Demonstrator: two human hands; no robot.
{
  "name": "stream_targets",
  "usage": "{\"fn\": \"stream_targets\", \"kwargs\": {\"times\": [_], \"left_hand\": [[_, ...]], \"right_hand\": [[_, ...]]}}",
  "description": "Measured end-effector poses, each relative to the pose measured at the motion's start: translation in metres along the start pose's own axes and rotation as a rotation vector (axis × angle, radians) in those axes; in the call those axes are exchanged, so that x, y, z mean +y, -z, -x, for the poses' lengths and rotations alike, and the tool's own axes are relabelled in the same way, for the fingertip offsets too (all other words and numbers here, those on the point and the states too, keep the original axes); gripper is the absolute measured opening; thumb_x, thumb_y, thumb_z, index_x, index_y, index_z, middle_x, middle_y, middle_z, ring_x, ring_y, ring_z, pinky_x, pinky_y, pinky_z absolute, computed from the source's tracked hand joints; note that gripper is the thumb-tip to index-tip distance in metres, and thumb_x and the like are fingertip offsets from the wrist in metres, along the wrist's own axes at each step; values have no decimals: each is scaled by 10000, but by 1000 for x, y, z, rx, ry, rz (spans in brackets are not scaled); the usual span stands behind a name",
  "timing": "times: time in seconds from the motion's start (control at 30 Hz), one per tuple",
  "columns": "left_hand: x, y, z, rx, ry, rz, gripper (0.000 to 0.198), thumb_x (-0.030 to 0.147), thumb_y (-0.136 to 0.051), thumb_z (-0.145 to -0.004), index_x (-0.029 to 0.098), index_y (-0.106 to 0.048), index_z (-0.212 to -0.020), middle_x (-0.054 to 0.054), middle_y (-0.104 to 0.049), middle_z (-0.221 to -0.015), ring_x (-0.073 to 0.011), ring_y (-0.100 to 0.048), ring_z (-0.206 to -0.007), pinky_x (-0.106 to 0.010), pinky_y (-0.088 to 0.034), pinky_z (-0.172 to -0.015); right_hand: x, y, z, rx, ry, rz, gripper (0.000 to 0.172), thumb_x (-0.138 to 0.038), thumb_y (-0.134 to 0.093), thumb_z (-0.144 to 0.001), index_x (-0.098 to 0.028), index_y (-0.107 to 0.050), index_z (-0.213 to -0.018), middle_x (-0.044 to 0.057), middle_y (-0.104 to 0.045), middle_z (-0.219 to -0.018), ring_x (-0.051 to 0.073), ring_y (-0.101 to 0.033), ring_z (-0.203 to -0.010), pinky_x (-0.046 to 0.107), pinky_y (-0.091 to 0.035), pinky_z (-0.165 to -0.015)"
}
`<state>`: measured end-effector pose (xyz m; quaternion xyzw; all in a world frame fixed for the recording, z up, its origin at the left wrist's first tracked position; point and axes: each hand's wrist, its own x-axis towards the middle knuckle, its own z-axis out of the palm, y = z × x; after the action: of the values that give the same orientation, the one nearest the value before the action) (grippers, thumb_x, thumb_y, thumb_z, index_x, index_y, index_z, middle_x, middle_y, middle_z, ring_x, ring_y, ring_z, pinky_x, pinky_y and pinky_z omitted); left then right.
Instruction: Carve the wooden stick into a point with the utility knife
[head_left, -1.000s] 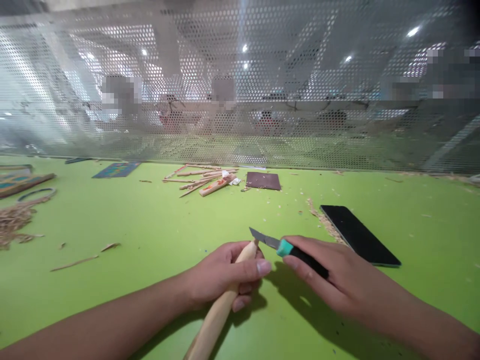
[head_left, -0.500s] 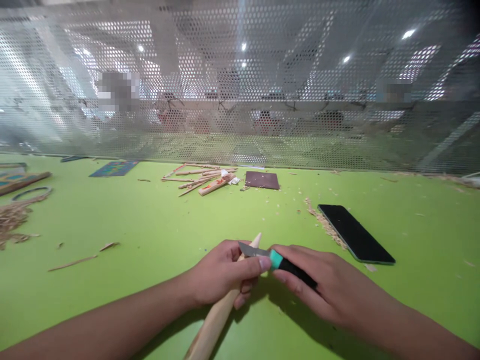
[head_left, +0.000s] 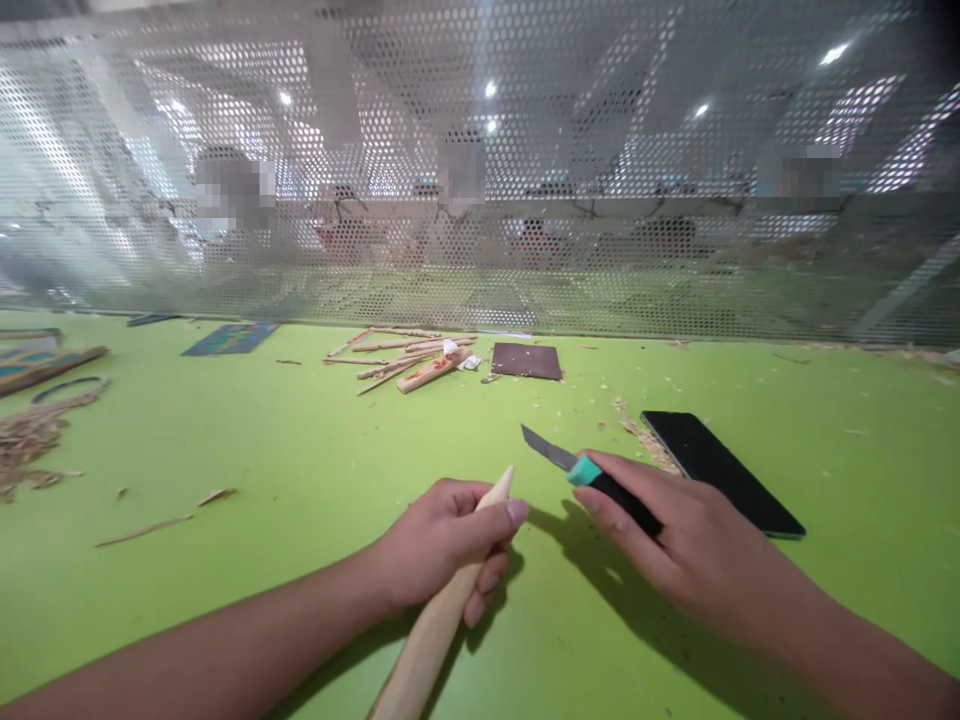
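Wrapped around a pale wooden stick [head_left: 431, 645] is my left hand [head_left: 454, 545], close to the stick's pointed tip. The lower end of the stick runs out of view at the bottom edge. My right hand [head_left: 667, 540] grips a carving knife [head_left: 619, 497] by its black and teal handle. The knife's blade points up and left, apart from the stick and above the table. Part of the handle is hidden by my right fingers.
A black phone [head_left: 720, 470] lies right, beside wood shavings [head_left: 641, 430]. Thin sticks [head_left: 390, 362], a painted wooden piece [head_left: 435, 370] and a brown sheet [head_left: 525, 360] lie at the back. More shavings [head_left: 26, 440] are at left. A perforated screen [head_left: 480, 250] borders the green table [head_left: 285, 440].
My right hand has lifted the knife up and to the right, off the stick's tip. My left hand keeps its grip, nearly unmoved.
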<state>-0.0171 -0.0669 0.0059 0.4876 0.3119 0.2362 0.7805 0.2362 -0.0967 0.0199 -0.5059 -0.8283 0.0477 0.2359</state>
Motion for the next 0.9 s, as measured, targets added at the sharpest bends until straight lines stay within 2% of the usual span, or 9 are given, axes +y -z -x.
{"fn": "stream_targets", "kwargs": {"times": [0.13,0.3,0.47,0.57,0.77,0.9], "left_hand": [[1,3,-1,-20,12,-28,483,593,-815,-875,181,-589,-761,46,-594,-495,-77,-520,-357,-165,-454,-395],[2,4,-1,-47,36,-41,454,563,-872,-819,166,-658,-875,36,-646,-529,-88,-540,-370,-178,-463,-399],[1,5,-1,-60,45,-84,472,568,-874,-810,161,-640,-764,25,-656,-544,-69,-523,-352,-170,-457,-403],[2,5,-1,-65,41,-106,480,583,-849,-831,160,-638,-746,26,-643,-524,-69,-517,-350,-168,-452,-409],[4,4,-2,-62,29,-108,505,617,-804,-862,170,-622,-712,10,-641,-496,-90,-530,-349,-182,-441,-394],[3,3,-3,-36,12,-117,525,641,-750,-902,166,-628,-714,4,-633,-483,-99,-539,-347,-185,-441,-383]], "right_hand": [[-2,-2,2,-61,89,-30,361,-406,-399,-1141,-194,-651,-1289,146,-818,-1186,288,-811,-943,385,-617,-728],[-10,-5,3,-197,112,-128,358,-450,-374,-1156,-234,-645,-1244,85,-806,-1090,252,-779,-879,357,-578,-719],[-14,-4,1,-293,112,-188,321,-437,-389,-1151,-235,-636,-1117,51,-758,-961,232,-718,-811,343,-537,-699],[-14,-6,1,-274,115,-170,323,-435,-392,-1151,-227,-638,-1134,60,-763,-959,236,-729,-805,339,-535,-686],[-20,-11,6,-153,132,-54,356,-410,-405,-1150,-195,-641,-1307,111,-804,-1049,271,-784,-834,369,-583,-696],[-16,-13,4,-94,59,-48,348,-401,-411,-1141,-208,-674,-1262,123,-819,-1032,271,-791,-786,378,-618,-685]]}}
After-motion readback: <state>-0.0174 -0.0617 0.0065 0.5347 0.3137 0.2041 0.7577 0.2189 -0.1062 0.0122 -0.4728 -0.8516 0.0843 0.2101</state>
